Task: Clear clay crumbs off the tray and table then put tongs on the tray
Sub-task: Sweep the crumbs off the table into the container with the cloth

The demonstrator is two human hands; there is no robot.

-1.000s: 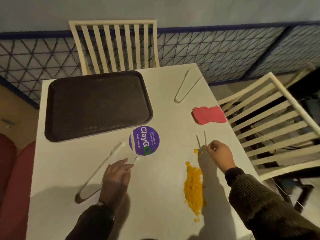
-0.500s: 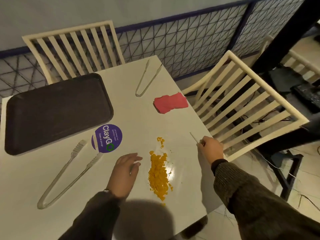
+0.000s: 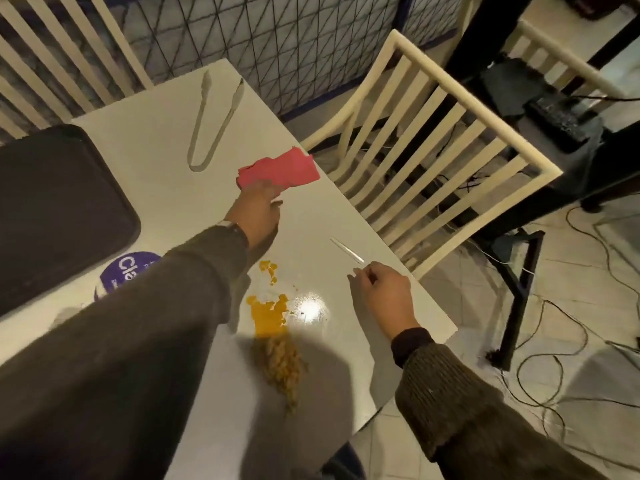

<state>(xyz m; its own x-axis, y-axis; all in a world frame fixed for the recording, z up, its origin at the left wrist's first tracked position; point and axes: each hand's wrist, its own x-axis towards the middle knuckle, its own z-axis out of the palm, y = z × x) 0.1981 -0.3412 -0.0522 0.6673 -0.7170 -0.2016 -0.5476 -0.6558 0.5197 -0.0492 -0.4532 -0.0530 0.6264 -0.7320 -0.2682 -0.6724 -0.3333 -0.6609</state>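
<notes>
Orange clay crumbs (image 3: 269,315) lie in a heap on the white table (image 3: 166,157), the near part in shadow. A dark tray (image 3: 52,209) sits at the left. One pair of clear tongs (image 3: 211,123) lies at the table's far side; my left sleeve covers the spot where the other pair lay. My left hand (image 3: 256,211) reaches across, its fingertips on the near edge of a red cloth (image 3: 282,168); I cannot tell whether it grips it. My right hand (image 3: 384,296) pinches thin white tweezers (image 3: 346,250) near the right edge.
A purple ClayGo lid (image 3: 123,271) lies beside the tray, partly under my sleeve. White slatted chairs stand at the right (image 3: 433,133) and behind the table (image 3: 52,46). Wire mesh fencing (image 3: 277,39) runs behind. Cables (image 3: 554,341) trail on the tiled floor.
My left hand has left the spot beside the crumbs and stretched forward to the red cloth. The view has swung right and down. My right hand still holds the tweezers.
</notes>
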